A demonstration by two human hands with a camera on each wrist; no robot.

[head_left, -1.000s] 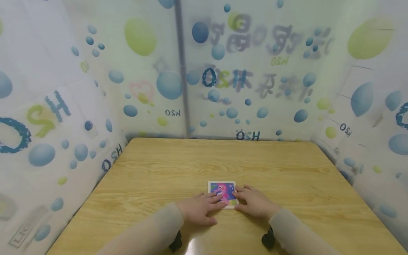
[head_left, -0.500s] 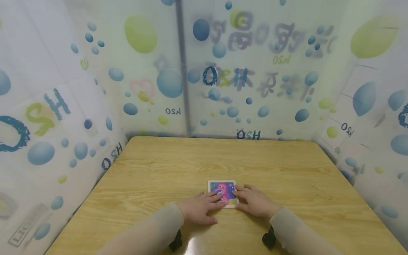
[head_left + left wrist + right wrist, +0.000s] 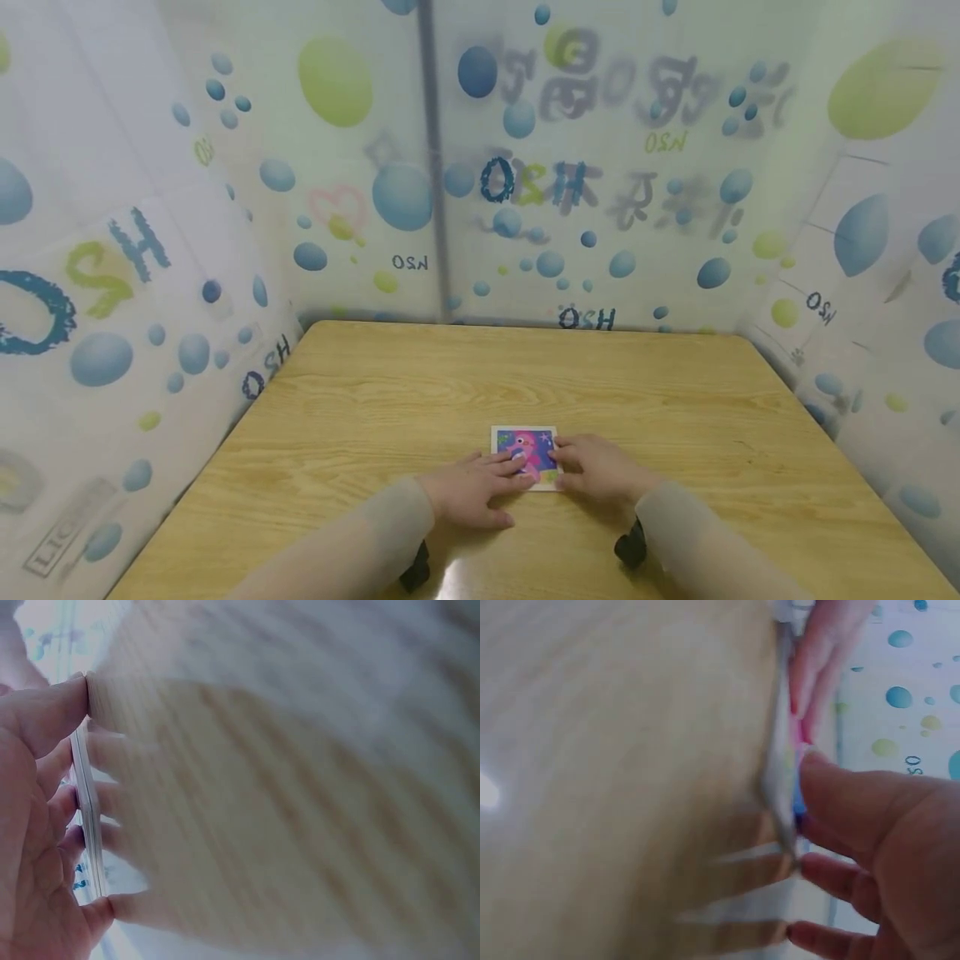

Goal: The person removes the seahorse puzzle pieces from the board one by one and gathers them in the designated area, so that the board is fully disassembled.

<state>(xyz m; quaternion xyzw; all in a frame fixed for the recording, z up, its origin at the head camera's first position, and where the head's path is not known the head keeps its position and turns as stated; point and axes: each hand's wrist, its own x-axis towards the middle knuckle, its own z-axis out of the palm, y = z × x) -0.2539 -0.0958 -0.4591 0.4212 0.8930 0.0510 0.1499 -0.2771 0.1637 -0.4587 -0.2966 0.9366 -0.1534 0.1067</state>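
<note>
A small square picture board (image 3: 542, 460) with a white border lies flat on the wooden table (image 3: 420, 383). Its picture is a pink seahorse on blue. My left hand (image 3: 474, 492) rests with spread fingers over the lower left of the picture, thumb out on the wood. Along the right edge lie the relaxed fingers of my right hand (image 3: 606, 471). In the left wrist view the layered edge of the board (image 3: 88, 802) shows beside the fingertips. The right wrist view has the right thumb (image 3: 821, 784) over the picture, other fingertips at the border and table.
Pale curtains (image 3: 360, 150) with blue and green bubble prints stand around the back and both sides of the table. A black strap piece (image 3: 632, 546) hangs under the right wrist, another (image 3: 415, 568) under the left.
The right hand has shifted slightly at the board's right edge, its fingers drawn a little closer together. The left hand and the board keep their places.
</note>
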